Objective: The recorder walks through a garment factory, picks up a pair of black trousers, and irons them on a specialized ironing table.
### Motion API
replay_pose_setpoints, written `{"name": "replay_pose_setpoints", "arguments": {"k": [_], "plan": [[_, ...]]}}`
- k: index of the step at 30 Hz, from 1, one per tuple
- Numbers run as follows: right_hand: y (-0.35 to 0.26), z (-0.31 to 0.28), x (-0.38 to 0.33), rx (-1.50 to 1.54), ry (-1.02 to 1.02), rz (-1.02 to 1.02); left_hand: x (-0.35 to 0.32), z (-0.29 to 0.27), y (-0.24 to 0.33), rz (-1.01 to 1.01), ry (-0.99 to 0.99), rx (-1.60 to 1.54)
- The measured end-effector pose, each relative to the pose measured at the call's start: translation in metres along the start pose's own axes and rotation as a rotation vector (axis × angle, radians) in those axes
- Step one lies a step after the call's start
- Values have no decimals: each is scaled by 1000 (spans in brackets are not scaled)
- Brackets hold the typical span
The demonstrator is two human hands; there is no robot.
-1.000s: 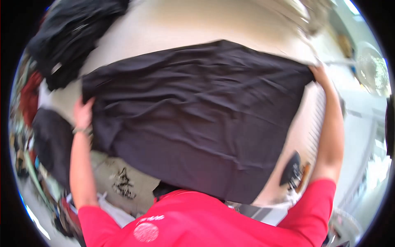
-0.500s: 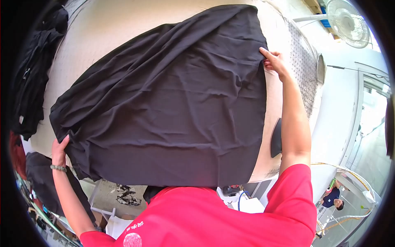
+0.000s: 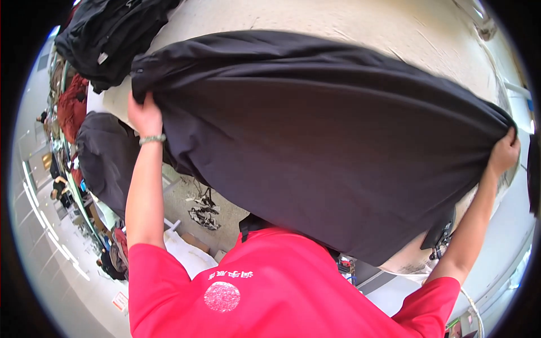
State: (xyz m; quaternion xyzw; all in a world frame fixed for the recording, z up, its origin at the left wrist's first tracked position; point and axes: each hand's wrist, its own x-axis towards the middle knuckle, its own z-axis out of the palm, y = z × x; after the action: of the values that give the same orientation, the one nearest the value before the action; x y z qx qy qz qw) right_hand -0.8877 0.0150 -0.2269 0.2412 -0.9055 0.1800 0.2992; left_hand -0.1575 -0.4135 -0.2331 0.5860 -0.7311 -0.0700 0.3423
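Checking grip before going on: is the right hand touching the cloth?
Touching: the head view shows the right hand gripping the cloth at its gathered right end.

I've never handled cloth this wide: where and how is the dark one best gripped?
Probably the dark cloth is best pinched at its opposite edges, left hand from the left, right hand from the right: it spreads wide between them, in loose folds.

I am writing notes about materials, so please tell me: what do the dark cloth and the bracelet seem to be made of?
Dark cloth: matte fabric, judging by its soft folds and dull surface; fibre unclear. Bracelet: perhaps stone or plastic, from its greenish, bead-like lumps; too small to judge finish.
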Motion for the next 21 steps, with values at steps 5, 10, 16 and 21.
{"name": "replay_pose_setpoints", "arguments": {"k": [5,10,16,21], "plan": [[91,49,109,-72,-27,-37,46,69,21,41,-82,110],[34,33,24,-75,-399,77,67,78,7,-213,-699,211],[-42,-171,-257,219,-440,430,51,28,-10,-408,-978,-334],[-23,-250,-346,179,-701,973,58,54,-36,-368,-1007,-441]]}}
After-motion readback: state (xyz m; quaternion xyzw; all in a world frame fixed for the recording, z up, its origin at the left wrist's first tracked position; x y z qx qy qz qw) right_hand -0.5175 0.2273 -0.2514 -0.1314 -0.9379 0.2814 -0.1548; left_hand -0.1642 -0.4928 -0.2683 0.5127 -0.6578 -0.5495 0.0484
